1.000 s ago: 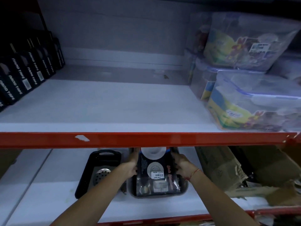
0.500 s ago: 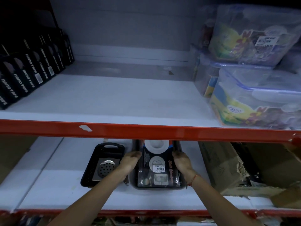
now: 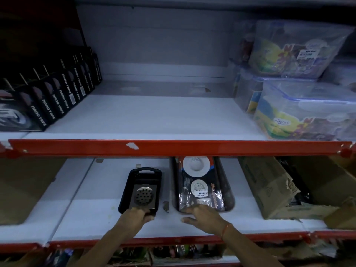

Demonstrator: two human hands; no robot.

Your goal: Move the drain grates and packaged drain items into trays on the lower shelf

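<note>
Left hand (image 3: 137, 214) now on small tray (image 3: 125, 197).

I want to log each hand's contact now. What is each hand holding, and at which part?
The left hand grips the small black tray at its near edge. The right hand lies open over the near end of the larger tray, holding nothing.

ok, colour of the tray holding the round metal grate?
Black tray, clearest in the head view.
</note>
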